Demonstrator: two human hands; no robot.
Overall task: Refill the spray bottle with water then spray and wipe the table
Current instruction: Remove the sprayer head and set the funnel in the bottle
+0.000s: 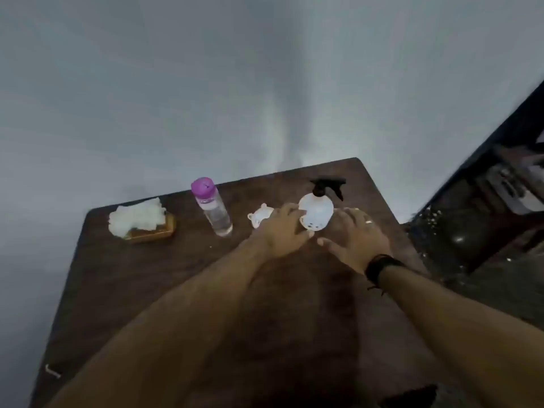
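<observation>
A white spray bottle [317, 212] with a black trigger head stands near the far right of the dark wooden table [153, 290]. My left hand [282, 231] reaches to its left side, fingers spread and touching the bottle. My right hand [357, 241], with a ring and a black wristband, hovers at its right side, fingers apart. A clear water bottle [213, 209] with a purple cap stands further left. A white cloth [137, 217] lies heaped on a wooden tray [156, 232] at the far left.
A small white bear-shaped dish [260, 216] lies between the water bottle and the spray bottle. A grey wall runs behind the table. Dark furniture and a speckled floor lie past the table's right edge.
</observation>
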